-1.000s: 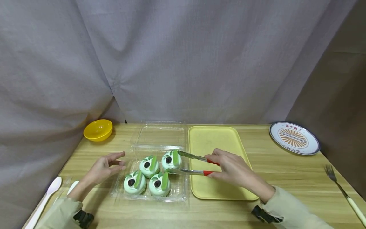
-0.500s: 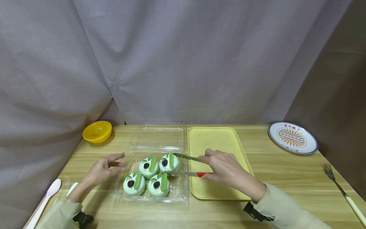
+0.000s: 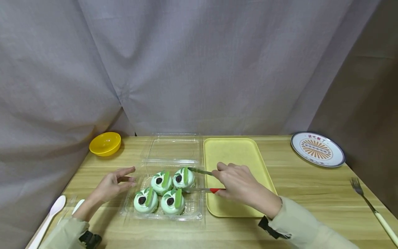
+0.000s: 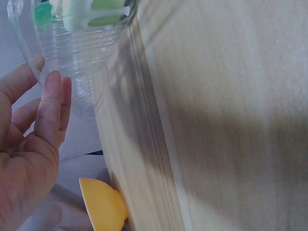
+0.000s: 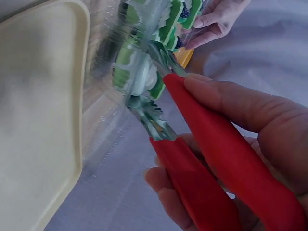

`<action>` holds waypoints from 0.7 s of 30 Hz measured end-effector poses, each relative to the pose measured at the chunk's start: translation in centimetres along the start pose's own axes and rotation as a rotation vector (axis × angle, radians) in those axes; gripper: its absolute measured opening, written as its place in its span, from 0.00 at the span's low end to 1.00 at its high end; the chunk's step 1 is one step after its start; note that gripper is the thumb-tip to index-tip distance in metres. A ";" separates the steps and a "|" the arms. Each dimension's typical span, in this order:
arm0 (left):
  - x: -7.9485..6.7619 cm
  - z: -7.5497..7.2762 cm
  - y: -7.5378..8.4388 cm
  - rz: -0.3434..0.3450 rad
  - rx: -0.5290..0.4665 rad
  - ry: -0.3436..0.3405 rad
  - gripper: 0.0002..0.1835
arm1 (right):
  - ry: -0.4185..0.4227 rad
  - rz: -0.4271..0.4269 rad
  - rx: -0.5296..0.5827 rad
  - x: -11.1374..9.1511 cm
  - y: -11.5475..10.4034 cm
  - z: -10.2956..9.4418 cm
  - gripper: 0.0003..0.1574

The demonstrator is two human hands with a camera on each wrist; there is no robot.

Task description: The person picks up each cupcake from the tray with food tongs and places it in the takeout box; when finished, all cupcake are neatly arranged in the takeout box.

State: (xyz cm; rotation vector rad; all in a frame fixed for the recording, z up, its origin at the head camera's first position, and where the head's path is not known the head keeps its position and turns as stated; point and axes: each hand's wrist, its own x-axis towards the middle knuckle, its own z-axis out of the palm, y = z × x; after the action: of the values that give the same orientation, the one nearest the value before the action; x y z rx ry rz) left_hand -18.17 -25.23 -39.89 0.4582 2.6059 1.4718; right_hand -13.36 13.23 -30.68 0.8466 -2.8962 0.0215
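My right hand (image 3: pixel 239 181) holds red-handled metal tongs (image 5: pixel 202 149), thumb on one arm and fingers round the other. The tong tips straddle a pale green cupcake (image 3: pixel 183 177) at the back right of a clear plastic clamshell box (image 3: pixel 194 211). Several like cupcakes fill the rest of it, each topped with a dark berry and a green slice. At the box's left side is my left hand (image 3: pixel 113 185), its fingers loosely extended. In the left wrist view the fingertips (image 4: pixel 53 79) are right at the clear wall. The box's lid (image 3: pixel 174 148) lies folded back behind it.
A yellow tray (image 3: pixel 224 207) lies right of the box, under my right forearm. An orange bowl (image 3: pixel 105 144) stands back left, a patterned plate (image 3: pixel 318 149) back right. A fork (image 3: pixel 371 207) lies far right, a white spoon (image 3: pixel 48 221) far left. Grey curtain (image 3: pixel 199 69) hangs behind.
My right hand has moved left with the tongs, whose arms have drawn closer about the back right cupcake. That cupcake has shifted slightly left. The left hand has stayed in place.
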 end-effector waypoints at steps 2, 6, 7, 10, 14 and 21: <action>0.0 0.0 0.0 -0.004 0.006 -0.003 0.33 | -0.012 0.004 -0.006 0.2 -0.1 -0.1 0.21; 0.0 0.1 0.1 -0.014 0.015 -0.008 0.33 | -0.032 0.012 -0.014 0.4 -0.2 -0.3 0.21; 0.0 0.1 0.1 -0.017 0.014 -0.009 0.34 | -0.037 0.013 -0.014 0.5 -0.3 -0.4 0.22; -0.1 0.1 0.0 -0.018 0.011 -0.007 0.34 | -0.056 0.018 -0.009 0.6 -0.3 -0.5 0.23; 0.0 0.0 0.0 -0.011 0.000 -0.009 0.34 | -0.065 0.011 -0.010 0.6 -0.1 -0.8 0.25; 0.0 0.0 -0.1 -0.007 -0.012 -0.009 0.33 | -0.085 -0.018 0.010 1.0 0.3 -1.4 0.24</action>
State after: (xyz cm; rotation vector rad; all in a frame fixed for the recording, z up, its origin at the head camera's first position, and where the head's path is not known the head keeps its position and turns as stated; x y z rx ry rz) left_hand -18.22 -25.28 -39.91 0.4526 2.5878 1.4783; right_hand -14.25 13.00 -29.19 0.8959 -2.9694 -0.0018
